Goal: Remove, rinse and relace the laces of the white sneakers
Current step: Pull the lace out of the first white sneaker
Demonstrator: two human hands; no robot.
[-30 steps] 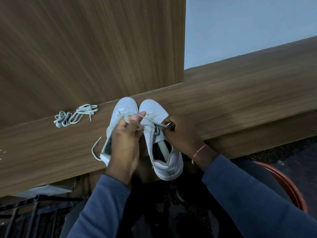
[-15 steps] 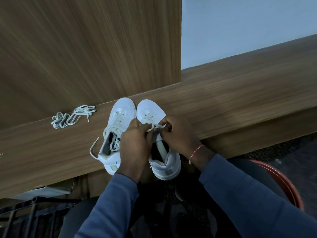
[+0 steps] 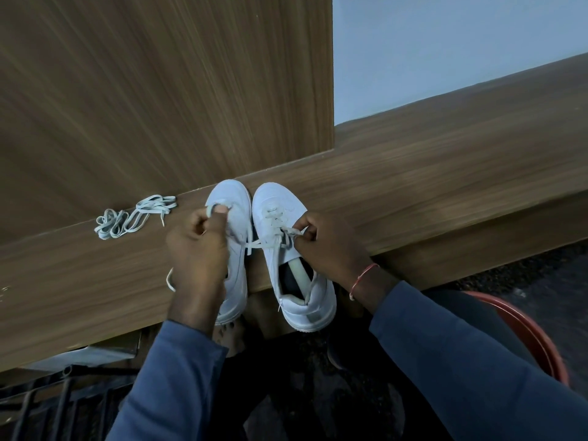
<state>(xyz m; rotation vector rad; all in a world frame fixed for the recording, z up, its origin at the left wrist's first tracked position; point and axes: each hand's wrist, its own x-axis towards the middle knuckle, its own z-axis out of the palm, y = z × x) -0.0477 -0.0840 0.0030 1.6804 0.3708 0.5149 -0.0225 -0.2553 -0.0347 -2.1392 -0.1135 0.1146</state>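
Two white sneakers stand side by side on a wooden ledge (image 3: 445, 186), toes pointing away from me. My left hand (image 3: 199, 249) covers much of the left sneaker (image 3: 234, 198) and pinches a length of white lace (image 3: 254, 245) that runs across to the right sneaker (image 3: 286, 202). My right hand (image 3: 327, 246) pinches the other part of that lace at the right sneaker's eyelets. A loose lace end hangs left of my left wrist. A separate bundled lace (image 3: 133, 218) lies on the ledge to the left.
A tall wooden panel (image 3: 159, 90) rises right behind the sneakers. A pale wall (image 3: 461, 43) shows at the upper right. A red basin rim (image 3: 537, 338) sits at the lower right under my right sleeve. Dark metal bars (image 3: 47, 405) lie at the lower left.
My left hand has moved left and away from my right, drawing the lace out across the left sneaker. My right hand stays at the right sneaker's eyelets.
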